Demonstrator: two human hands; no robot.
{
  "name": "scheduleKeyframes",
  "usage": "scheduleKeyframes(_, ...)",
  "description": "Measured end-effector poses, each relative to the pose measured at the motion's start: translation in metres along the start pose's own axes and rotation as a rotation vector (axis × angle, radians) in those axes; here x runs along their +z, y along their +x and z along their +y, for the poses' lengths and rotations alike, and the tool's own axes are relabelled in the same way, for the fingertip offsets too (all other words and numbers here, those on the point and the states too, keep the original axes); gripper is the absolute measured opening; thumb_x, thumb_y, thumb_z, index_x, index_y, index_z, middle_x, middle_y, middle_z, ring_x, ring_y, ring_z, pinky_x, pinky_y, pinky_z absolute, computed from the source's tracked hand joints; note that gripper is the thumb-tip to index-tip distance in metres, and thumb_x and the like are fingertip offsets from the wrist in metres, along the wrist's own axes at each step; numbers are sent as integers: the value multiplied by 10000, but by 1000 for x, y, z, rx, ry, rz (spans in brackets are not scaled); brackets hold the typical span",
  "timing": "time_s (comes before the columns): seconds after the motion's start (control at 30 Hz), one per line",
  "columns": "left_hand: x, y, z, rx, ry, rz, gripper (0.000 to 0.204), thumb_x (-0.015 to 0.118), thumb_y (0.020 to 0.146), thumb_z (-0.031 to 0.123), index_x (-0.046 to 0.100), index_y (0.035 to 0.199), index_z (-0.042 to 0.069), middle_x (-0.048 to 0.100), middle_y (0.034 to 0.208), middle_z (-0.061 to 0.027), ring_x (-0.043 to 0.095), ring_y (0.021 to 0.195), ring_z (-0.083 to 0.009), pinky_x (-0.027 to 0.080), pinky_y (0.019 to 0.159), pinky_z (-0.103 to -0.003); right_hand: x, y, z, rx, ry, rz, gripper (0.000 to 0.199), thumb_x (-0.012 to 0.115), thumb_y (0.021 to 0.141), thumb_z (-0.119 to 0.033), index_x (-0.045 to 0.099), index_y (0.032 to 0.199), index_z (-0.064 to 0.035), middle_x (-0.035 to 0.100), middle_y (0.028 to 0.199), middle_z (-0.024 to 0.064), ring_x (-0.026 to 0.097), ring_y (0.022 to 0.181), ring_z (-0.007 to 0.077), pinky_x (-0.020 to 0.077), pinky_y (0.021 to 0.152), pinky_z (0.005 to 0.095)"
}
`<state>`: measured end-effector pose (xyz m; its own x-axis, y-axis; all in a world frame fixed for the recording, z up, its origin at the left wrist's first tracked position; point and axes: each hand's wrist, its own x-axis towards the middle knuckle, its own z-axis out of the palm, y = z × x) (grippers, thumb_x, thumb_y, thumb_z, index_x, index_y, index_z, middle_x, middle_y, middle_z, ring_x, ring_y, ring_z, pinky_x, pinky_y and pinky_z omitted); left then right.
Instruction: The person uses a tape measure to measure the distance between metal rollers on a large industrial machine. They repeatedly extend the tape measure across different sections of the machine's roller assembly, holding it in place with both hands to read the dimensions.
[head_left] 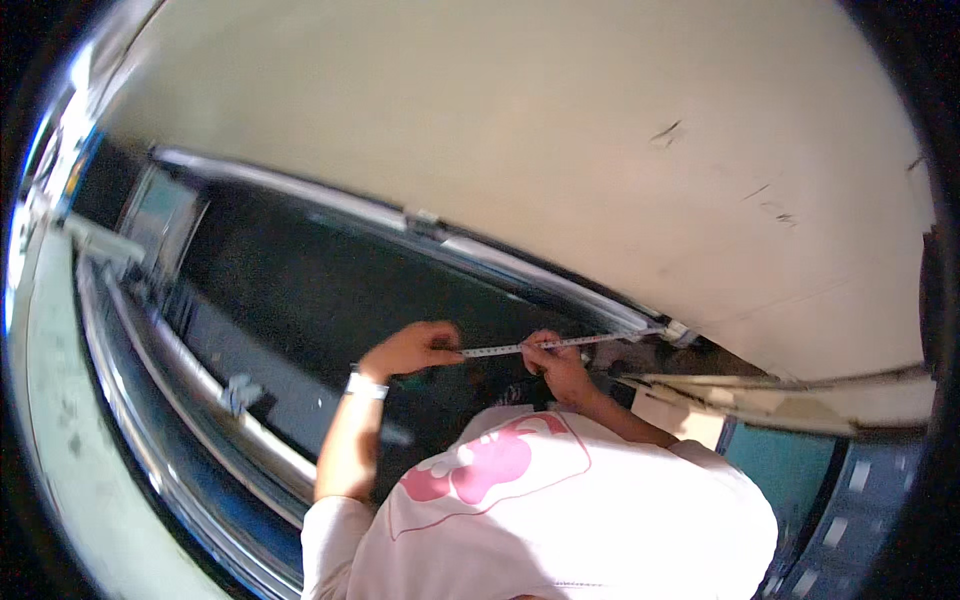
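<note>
A thin white measuring tape [495,351] with dark markings runs between my two hands and on to the right. My left hand [415,348] is closed on its left end, fingers pinched together. Farther along, my right hand [552,360] grips the strip between thumb and fingers. Beyond it the tape slants up to the right and reaches the end of a long metal rail [600,300] under the edge of a large beige panel [560,140]. What my left palm encloses is hidden.
At left lie long shiny metal rollers [150,400] beside a pale green machine side [60,420]. A dark floor area shows below my hands. A light wooden board [675,415] and dark blue drawers [850,500] stand at lower right, near my right arm.
</note>
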<state>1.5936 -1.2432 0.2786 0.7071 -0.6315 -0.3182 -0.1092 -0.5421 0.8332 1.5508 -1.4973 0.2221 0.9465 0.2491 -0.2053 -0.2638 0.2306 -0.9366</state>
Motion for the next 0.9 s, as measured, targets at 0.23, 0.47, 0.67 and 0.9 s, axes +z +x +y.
scheduleKeyframes(0.23,-166,-22,-48,-71,-19,-204,141,608,759,171,546,812,56,542,754,-26,505,710,-111,419,647,-250,13,16,-35,-197,443,608,156,575,758,-66,518,614,-46,521,598,39,443,505,136,346,480,274)
scheduleKeyframes(0.47,-296,8,-93,-140,21,-304,101,587,763,138,547,800,53,559,745,-50,533,712,-136,429,669,-256,-11,29,-20,-503,41,1074,164,549,748,-68,450,617,-72,459,592,29,414,500,142,339,480,276)
scheduleKeyframes(0.67,-345,24,-133,-5,65,-187,155,605,743,166,566,833,47,574,794,-68,539,770,-179,436,697,-301,-41,42,-6,-551,585,1262,140,567,751,-129,495,634,-101,413,551,3,398,479,127,302,410,271)
scheduleKeyframes(0.9,-343,66,-179,262,279,83,357,646,726,268,569,999,51,595,905,-107,549,841,-229,437,756,-355,-14,84,37,378,-1819,1030,171,491,775,-214,572,850,-84,566,783,87,511,730,229,405,657,394)
